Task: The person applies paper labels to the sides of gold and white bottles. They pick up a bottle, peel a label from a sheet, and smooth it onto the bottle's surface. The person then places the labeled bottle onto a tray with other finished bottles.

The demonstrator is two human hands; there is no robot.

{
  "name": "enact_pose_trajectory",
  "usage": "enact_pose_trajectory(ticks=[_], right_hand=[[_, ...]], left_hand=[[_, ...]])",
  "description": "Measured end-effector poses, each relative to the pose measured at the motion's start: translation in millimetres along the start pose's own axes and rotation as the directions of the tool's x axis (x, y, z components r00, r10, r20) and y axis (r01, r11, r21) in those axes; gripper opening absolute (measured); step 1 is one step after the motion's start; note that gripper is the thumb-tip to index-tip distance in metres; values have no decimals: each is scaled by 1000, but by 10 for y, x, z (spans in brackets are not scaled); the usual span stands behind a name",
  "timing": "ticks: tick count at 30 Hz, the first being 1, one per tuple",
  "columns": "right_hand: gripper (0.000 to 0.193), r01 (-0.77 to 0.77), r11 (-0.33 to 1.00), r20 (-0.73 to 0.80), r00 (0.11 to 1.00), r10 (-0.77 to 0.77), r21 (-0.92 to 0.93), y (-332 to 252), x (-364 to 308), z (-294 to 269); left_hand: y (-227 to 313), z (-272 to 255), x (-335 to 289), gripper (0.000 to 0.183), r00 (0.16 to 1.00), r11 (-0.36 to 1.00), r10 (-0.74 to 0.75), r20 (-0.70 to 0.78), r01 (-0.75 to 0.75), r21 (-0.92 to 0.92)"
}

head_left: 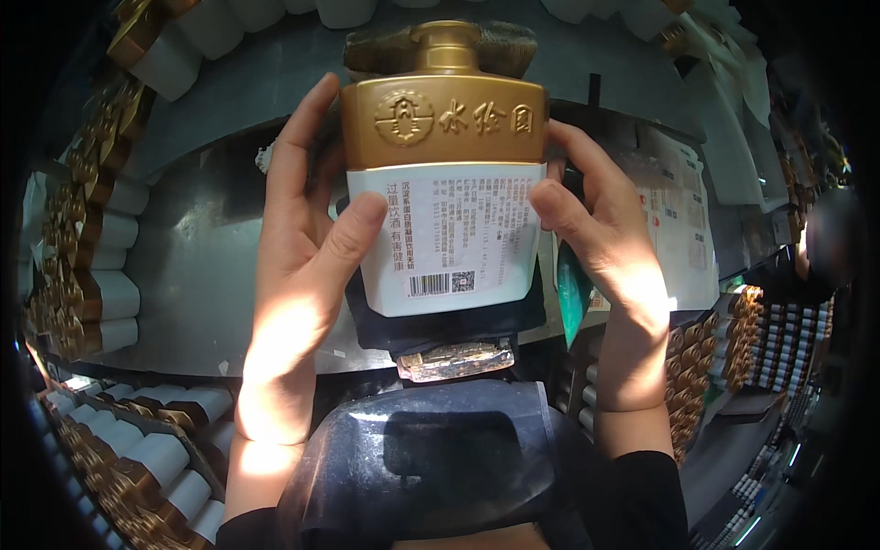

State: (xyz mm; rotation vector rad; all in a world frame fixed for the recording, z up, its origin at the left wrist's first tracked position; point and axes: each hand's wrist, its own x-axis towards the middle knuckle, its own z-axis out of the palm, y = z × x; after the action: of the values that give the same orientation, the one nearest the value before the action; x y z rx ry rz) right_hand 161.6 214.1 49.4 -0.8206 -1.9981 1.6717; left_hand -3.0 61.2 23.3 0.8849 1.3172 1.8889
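In the head view, the gold-shouldered, white-bodied flat bottle (445, 174) is just off centre toward 12 o'clock, its neck pointing to 12, its printed panel facing the camera. 2 bare hands grasp it by its sides. The left hand (298, 229), at 9 o'clock, lays its thumb on the panel's edge, fingers extended along the side; the right hand (600, 225), at 3, presses its thumb to the opposite edge, other fingers partly hidden.

A black pad (376, 325) shows below the bottle's base, toward 6. Printed paper sheets (674, 202) lie at 3 on a grey metal table (197, 293); gold-and-white bottles (115, 298) line 9.
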Motion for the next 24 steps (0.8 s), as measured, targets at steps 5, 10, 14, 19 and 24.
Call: enact_pose_trajectory(ticks=[5,10,14,19,24], right_hand=[[70,55,946,4,998,-57,-318,26,-130,74],[53,113,992,26,993,-115,58,58,29,-242],[51,145,989,-358,924,-131,11,16,60,-626],[44,521,711,254,853,-457,-471,-320,-294,38],[34,716,311,233,552,-801,-625,-520,215,324]], left_hand=[[-39,-69,-230,107,999,995,-42,25,40,89],[-42,-90,-252,111,994,993,-85,75,79,87],[-78,-2,-228,111,997,999,-38,67,38,15],[-87,8,-285,112,994,994,-108,20,108,34],[-67,-113,-360,95,998,995,-52,32,50,83]])
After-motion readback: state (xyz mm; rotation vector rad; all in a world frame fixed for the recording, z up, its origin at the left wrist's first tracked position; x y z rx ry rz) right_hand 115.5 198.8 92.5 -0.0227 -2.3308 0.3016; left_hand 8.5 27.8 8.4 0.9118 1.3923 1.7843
